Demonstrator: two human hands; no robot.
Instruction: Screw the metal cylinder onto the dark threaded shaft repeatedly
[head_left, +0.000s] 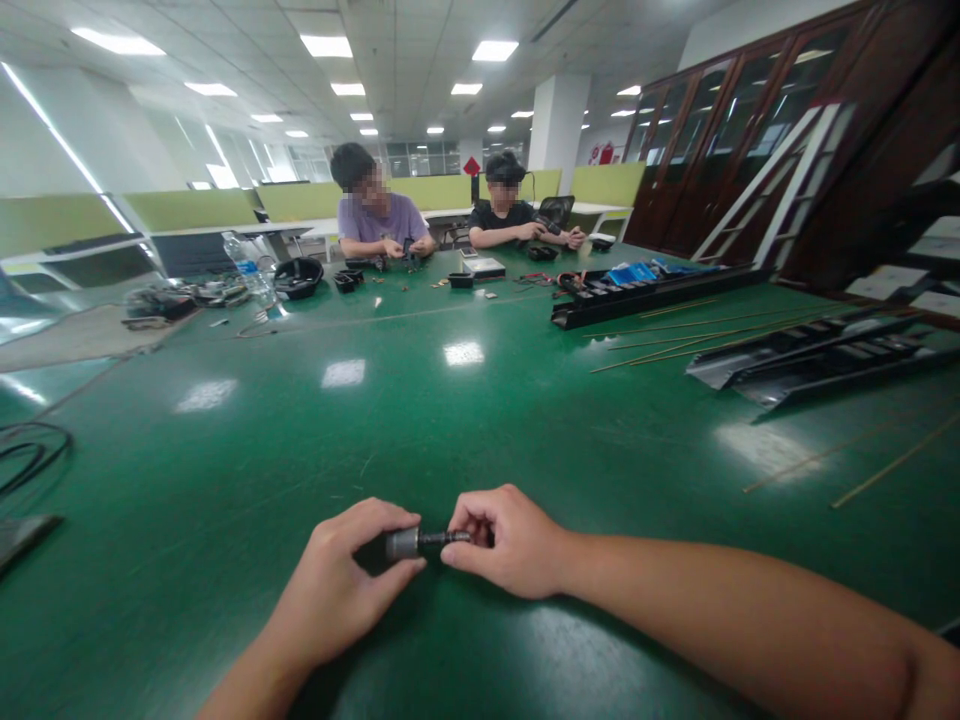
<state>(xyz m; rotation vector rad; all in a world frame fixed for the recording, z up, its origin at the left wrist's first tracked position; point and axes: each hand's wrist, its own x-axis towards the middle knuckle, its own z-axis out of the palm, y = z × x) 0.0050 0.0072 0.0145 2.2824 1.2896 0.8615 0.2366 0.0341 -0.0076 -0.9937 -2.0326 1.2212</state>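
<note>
Just above the green table (420, 430), I hold a short grey metal cylinder (403, 543) with a thin dark shaft (435, 538) running out of its right end. My left hand (349, 570) grips the cylinder between the thumb below and the fingers above. The thumb and curled fingers of my right hand (510, 540) pinch the far end of the shaft. It lies roughly level, pointing from left to right. What kind of part it is, I cannot make out.
Two people sit across the table, handling small dark parts. Black metal channels (637, 295) and thin rods (675, 345) lie at the right. A plastic bottle (244, 262) and a black bowl (298, 278) stand at the far left. A black cable (34, 450) lies at the left edge.
</note>
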